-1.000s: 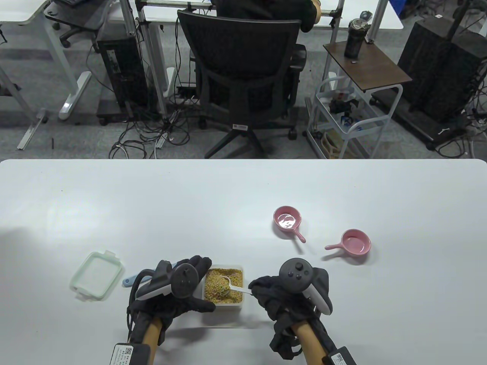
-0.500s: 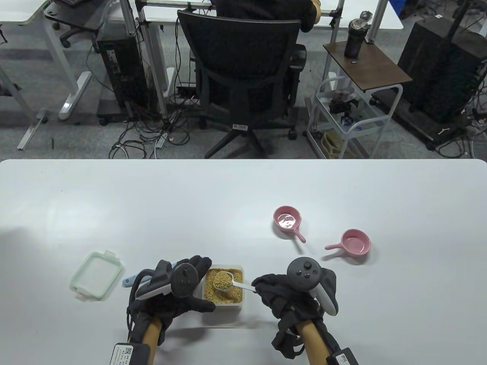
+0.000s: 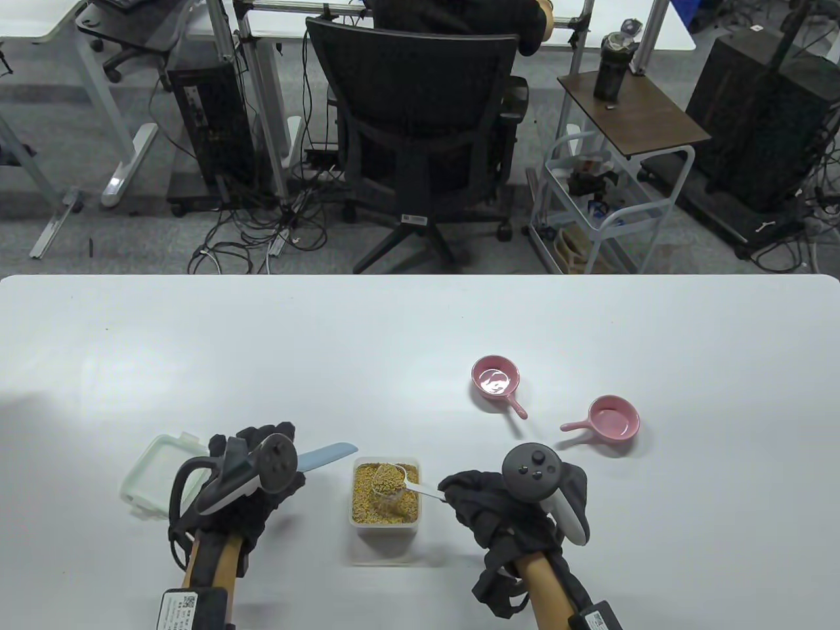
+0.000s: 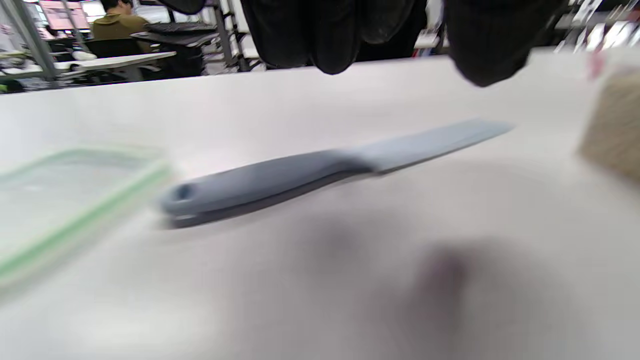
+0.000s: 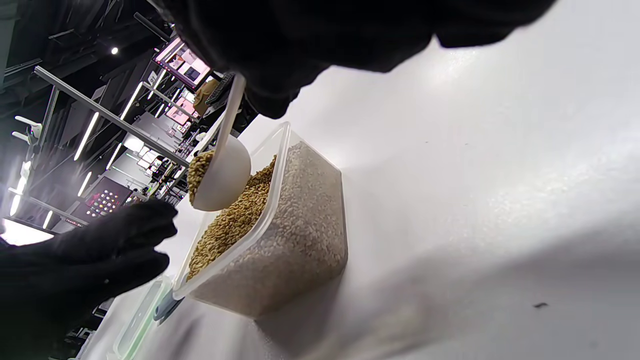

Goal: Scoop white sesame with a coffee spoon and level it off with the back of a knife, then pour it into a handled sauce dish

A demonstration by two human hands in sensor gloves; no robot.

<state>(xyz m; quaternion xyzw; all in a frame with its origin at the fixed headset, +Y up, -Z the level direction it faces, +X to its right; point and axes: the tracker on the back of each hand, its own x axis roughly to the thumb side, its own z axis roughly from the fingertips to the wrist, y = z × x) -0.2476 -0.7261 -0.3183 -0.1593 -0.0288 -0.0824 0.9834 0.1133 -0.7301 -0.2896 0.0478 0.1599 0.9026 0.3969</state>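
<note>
White and glossy, the bench (image 3: 420,341) is seen from above, with an office chair (image 3: 420,125) and a trolley (image 3: 610,197) on the grey floor behind it. At the near edge, the handle of a white coffee spoon (image 3: 394,480) is pinched in the curled fingers of the right hand (image 3: 518,505); the grip is closed on it. The bowl of the spoon, heaped with tan sesame, is held just above the clear container (image 3: 385,502), which is filled with the same seed. In the right wrist view the spoon (image 5: 220,172) is shown tilted over the container's rim (image 5: 280,165), its handle partly covered by the glove.

The left hand (image 3: 246,482) is held over the bench to the left of the container, above the handle end of a grey-blue knife (image 3: 327,455). In the left wrist view the knife (image 4: 320,167) is seen lying flat on the bench, and the fingertips (image 4: 330,40) hang above it, apart from it; the left grip is relaxed and nothing is held. That view is blurred, and the container is cut off at its right edge.

A green-rimmed lid (image 3: 154,479) lies beside the left hand, partly hidden by it. Two pink handled sauce dishes (image 3: 497,377) (image 3: 613,420) stand well apart from the container, further back to the right.
</note>
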